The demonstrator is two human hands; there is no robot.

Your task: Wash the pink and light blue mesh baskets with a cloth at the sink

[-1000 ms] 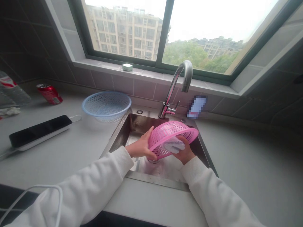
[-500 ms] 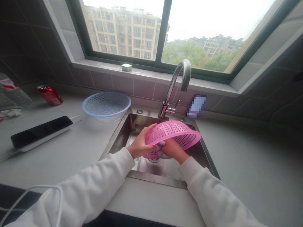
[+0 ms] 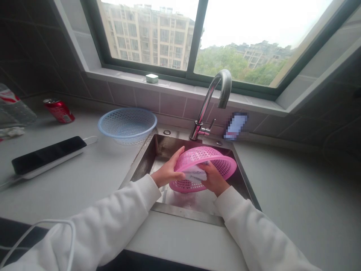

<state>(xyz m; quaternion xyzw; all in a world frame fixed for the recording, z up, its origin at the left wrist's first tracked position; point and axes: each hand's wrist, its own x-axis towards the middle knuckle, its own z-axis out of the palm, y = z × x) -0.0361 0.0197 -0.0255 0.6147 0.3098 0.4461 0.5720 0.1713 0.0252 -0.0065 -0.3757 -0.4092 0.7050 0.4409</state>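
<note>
A pink plastic colander [image 3: 203, 153], full of small holes, is tilted on its side over the steel sink [image 3: 186, 213], its opening facing me and to the right. My left hand [image 3: 168, 172] grips its left rim, thumb in front and fingers behind the wall. Inside the opening, my right hand [image 3: 214, 179] is closed on a pale, whitish cloth [image 3: 195, 174], which lies against the inner wall near the left thumb. Part of the right fingers is hidden by the cloth and the rim.
A chrome faucet [image 3: 210, 101] arches behind the sink. To the left stand a blue basket [image 3: 126, 137], a red can [image 3: 59, 111], a plastic bottle [image 3: 17, 107] and a black-topped white device [image 3: 49, 155] with a cable. A pixelated phone-like object [image 3: 236, 126] leans at the back right.
My right hand has shifted the cloth within the colander, and more of the cloth shows now. The colander has tipped slightly, its right edge a little nearer to me.
</note>
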